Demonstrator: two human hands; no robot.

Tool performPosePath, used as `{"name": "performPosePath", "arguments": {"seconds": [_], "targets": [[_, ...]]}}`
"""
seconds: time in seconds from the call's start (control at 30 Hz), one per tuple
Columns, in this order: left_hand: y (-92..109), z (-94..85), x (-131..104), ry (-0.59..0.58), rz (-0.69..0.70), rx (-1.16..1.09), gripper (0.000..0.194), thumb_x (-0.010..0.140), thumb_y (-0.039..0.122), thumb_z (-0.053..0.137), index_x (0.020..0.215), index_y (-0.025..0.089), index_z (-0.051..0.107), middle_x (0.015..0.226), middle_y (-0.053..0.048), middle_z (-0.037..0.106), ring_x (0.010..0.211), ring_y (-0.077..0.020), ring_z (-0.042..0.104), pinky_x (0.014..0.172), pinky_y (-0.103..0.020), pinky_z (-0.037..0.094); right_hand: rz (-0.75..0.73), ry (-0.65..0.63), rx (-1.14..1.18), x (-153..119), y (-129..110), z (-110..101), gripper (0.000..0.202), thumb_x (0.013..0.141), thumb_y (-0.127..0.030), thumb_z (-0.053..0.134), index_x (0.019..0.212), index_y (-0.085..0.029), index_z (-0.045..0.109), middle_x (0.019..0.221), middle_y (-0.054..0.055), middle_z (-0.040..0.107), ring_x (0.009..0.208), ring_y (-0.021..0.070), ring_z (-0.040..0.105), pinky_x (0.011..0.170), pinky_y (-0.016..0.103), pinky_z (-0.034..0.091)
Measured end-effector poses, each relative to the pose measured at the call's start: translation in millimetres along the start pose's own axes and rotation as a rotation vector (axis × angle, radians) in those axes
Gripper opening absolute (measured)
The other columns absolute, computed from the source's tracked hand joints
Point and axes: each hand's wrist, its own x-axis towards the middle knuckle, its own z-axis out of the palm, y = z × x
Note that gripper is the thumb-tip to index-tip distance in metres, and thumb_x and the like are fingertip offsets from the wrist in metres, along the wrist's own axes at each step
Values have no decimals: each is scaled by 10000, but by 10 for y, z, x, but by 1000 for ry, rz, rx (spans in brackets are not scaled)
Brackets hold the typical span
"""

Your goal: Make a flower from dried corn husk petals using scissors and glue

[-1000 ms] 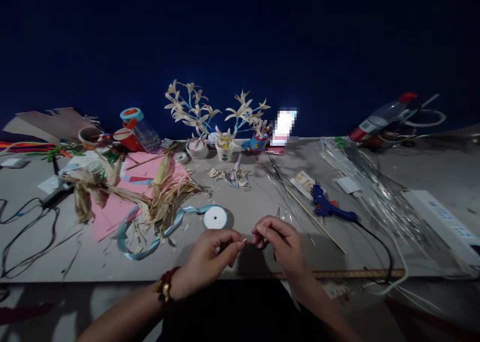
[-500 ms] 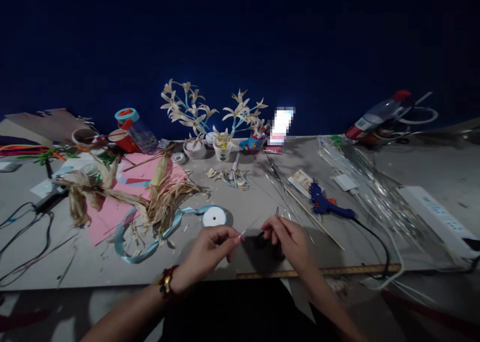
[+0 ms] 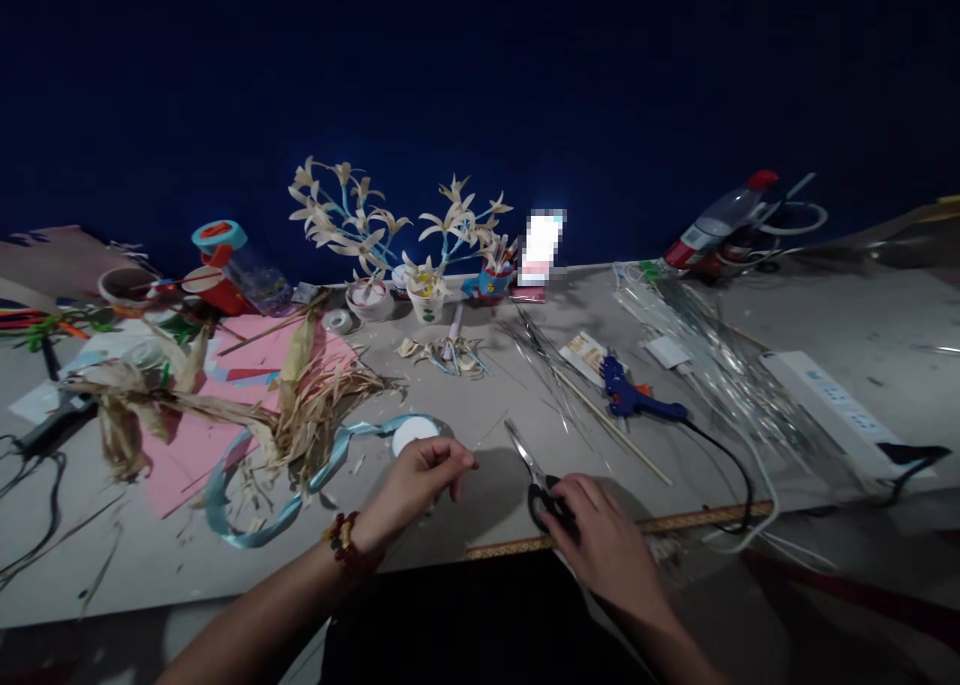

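Note:
My left hand [image 3: 424, 480] hovers over the table's near middle, thumb and forefinger pinched on a thin wire that barely shows. Beside its wrist, a white ribbon spool [image 3: 412, 433] is partly hidden by the hand. My right hand [image 3: 600, 525] has its fingers at the black handles of a pair of scissors [image 3: 536, 480], whose blades point away to the upper left. Light-blue ribbon [image 3: 334, 460] curls from the spool toward the left. Several loose wires [image 3: 551, 370] lie beyond the scissors.
A blue glue gun [image 3: 637, 395] with a black cord lies right of the wires. Dried husks [image 3: 292, 415] cover pink paper [image 3: 169, 465] at left. Husk flowers [image 3: 360, 225] stand in cups at the back. A patterned strip [image 3: 510, 547] runs along the near edge.
My right hand has gone from fingertips held near the wire down to the scissors, now seen clearly with blades forward. My left hand keeps its pinch. The view has shifted slightly right.

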Motion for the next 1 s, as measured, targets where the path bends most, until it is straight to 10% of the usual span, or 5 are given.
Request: {"name": "performPosePath", "arguments": {"seconds": [0.27,0.53,1.0], "targets": [[49,-28,82,-6,28,42,356,779,498,718,762,144,681,571,13,604,536,-101,487,546,-231,322,164,-109,0,33,202,-131,116,902,-327,572,862,-228,618,855,80,718,778,275,690,641,344,489],[97,-87,160,-27,27,83,317,800,443,689,805,129,726,659,-30,678,555,-105,478,531,-229,316,477,-369,1015,161,113,-188,371,799,-576,653,900,-238,537,692,-17,615,573,155,561,443,215,421],[289,34,293,-162,-42,181,274,760,421,677,751,149,710,559,20,605,539,-113,497,575,-237,363,462,-512,1058,449,-295,-17,427,767,-550,714,726,-246,417,563,-77,508,484,101,425,440,195,320]]}}
